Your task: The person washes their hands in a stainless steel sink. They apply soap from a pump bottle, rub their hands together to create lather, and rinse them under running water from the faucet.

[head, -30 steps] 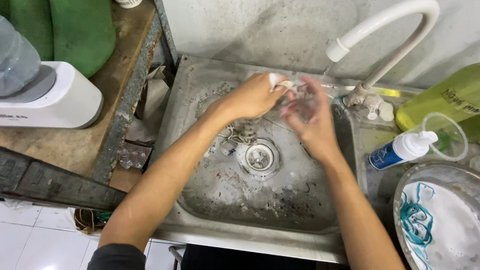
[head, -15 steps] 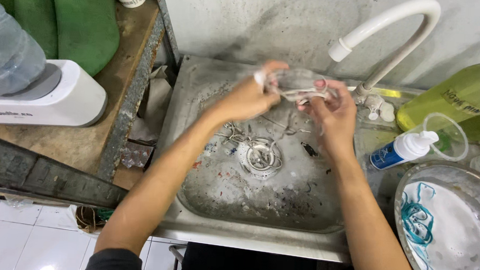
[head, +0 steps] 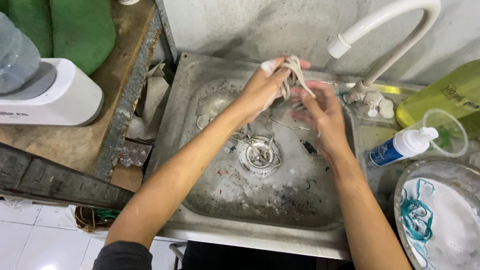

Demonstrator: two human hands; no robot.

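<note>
pale bands [head: 293, 72]: bunch, likely soft, stretchy, slippery; left hand [head: 264, 89] pinches it, right hand [head: 320, 112] loosely cupped below, over sink [head: 199, 83].

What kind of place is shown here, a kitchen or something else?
Probably a rough home or workshop wash area: a worn steel sink with a white tap, a soapy basin, and a water dispenser on a wooden bench beside it.

Around the dull grey steel sink [head: 198, 94]: a white tap [head: 388, 17] above it, a yellow-green bottle [head: 456, 91] and blue-and-white pump bottle [head: 401, 149] to its right, teal bands [head: 416, 215] in white foam beyond, green cloth [head: 65, 16] to its left; over it, pale, perhaps off-white bands [head: 295, 72]
</note>
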